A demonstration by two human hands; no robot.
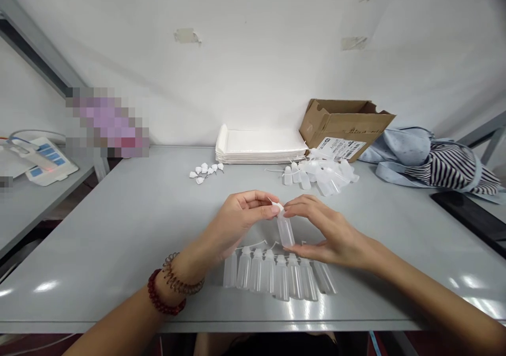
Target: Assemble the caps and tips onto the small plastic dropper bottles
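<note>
Here, a slim, frosted plastic bottle (285,232) sits between my left hand (241,214) and my right hand (330,227).

The bottle's long axis is tilted: its top leans toward my left hand, its base angles down to my right thumb, so my right hand is nearer the body. That hand grasps it, fingers by the shoulder and thumb near the base, while my left hand pinches the small, white plastic cap (278,207) at the top, a thin needle tip poking out. The bottle looks cloudy and see-through, with no label showing. On my side of both hands, similar translucent plastic bottles (256,273) lie in a row on the glossy grey desk (130,229).
</note>
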